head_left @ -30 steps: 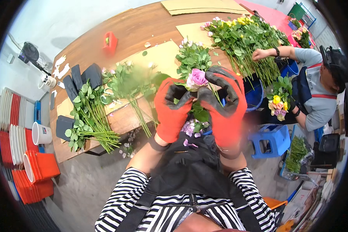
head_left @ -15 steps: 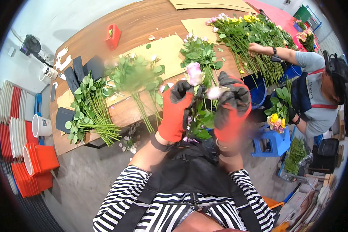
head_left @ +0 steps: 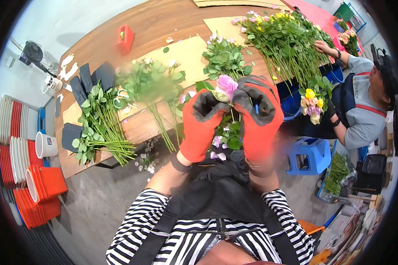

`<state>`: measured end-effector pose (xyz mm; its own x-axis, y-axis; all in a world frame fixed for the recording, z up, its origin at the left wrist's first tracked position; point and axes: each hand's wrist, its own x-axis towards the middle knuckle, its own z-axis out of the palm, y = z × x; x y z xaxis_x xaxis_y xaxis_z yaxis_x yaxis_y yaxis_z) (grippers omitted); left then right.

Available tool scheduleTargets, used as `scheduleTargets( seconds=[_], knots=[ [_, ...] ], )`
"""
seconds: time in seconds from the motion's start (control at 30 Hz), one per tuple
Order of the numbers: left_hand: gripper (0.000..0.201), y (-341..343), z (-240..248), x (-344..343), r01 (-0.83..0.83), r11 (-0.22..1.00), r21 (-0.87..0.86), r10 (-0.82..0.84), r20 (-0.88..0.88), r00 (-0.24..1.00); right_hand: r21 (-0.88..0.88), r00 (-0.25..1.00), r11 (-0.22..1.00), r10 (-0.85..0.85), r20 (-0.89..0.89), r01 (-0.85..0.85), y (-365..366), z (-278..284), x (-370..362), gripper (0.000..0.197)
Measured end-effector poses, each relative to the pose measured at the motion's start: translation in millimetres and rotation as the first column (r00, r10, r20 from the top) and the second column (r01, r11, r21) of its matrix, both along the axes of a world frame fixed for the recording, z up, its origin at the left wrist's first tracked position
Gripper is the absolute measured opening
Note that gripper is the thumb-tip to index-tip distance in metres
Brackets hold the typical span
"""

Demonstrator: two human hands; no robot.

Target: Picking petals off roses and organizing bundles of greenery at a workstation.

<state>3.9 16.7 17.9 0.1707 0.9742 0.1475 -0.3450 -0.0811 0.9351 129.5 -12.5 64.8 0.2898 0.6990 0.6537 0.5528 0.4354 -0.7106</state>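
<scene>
Pink rose: it sits between the two hands (head_left: 230, 119), its bloom (head_left: 226, 87) held up in front of the chest, over the near edge of the counter (head_left: 139, 134).
Rose's direction: the bloom points upward, away from the wearer, and leans a little to the right; the long axis runs down from it between the gloves, where the fingers hide most of the stem.
Leaves and petals: green leaves (head_left: 233, 133) and loose pink petals (head_left: 217, 155) show below the gloves.
Blue bucket: it (head_left: 292, 106) stands at the counter's edge, beneath overhanging stems; its contents are too dark to tell.
Blue crate: on the floor at right, it holds cut green stems (head_left: 337, 174) and clear plastic.
White bucket: it (head_left: 45, 149) stands at left, near the stacked orange-red bins (head_left: 46, 183); its inside is hidden.
Left hand: gloved in red and black, it (head_left: 204, 119) grasps the rose just under the bloom, fingers curled inward.
Right hand: it (head_left: 258, 115) is bent toward the left one, fingertips against the bloom's right side; whether they pinch a petal, I cannot tell.
Forearms: both rise from the striped sleeves (head_left: 139, 216) and converge on the rose.
Co-worker: at right, a person (head_left: 362, 97) holds a mixed bouquet (head_left: 314, 104), blooms downward.
</scene>
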Motion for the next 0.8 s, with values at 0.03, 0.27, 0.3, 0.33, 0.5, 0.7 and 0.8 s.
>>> scheduleTargets(
  seconds=[0.03,0.27,0.3,0.33,0.5,0.7,0.8],
  knots=[
    [0.017,-0.4,5.0,4.8,0.006,0.998,-0.064,0.003,0.142,0.990,-0.031,0.960,0.996,0.075,-0.269,-0.087,-1.0,-2.1,-1.8,0.034],
    [0.036,6.4,-10.8,-4.9,0.038,0.998,-0.058,-0.033,0.083,0.996,-0.028,0.829,0.981,0.148,-0.540,-0.193,10.2,-21.4,22.0,0.033],
    [0.034,0.8,2.7,-0.6,-0.023,0.995,-0.098,0.036,0.135,0.990,0.239,0.642,0.949,0.316,-0.699,-0.207,8.2,-23.0,12.7,0.034],
    [0.034,2.2,1.4,0.1,-0.021,0.995,-0.100,0.034,0.136,0.990,0.195,0.728,0.961,0.277,-0.628,-0.197,2.2,-15.8,11.1,0.031],
    [0.026,-1.2,9.6,4.5,-0.180,0.978,0.107,0.178,0.024,0.984,0.024,0.994,0.997,0.069,-0.087,-0.067,-6.1,2.4,1.9,0.028],
    [0.023,-2.3,0.4,5.4,-0.226,0.955,0.191,0.246,-0.083,0.966,0.047,0.974,0.991,-0.134,0.183,0.127,-1.3,-4.8,-8.0,0.033],
    [0.023,-2.8,-1.0,7.6,-0.235,0.961,0.145,0.243,-0.038,0.969,0.001,0.993,1.000,-0.017,-0.114,0.017,-2.6,-11.5,-13.0,0.031]
  ],
)
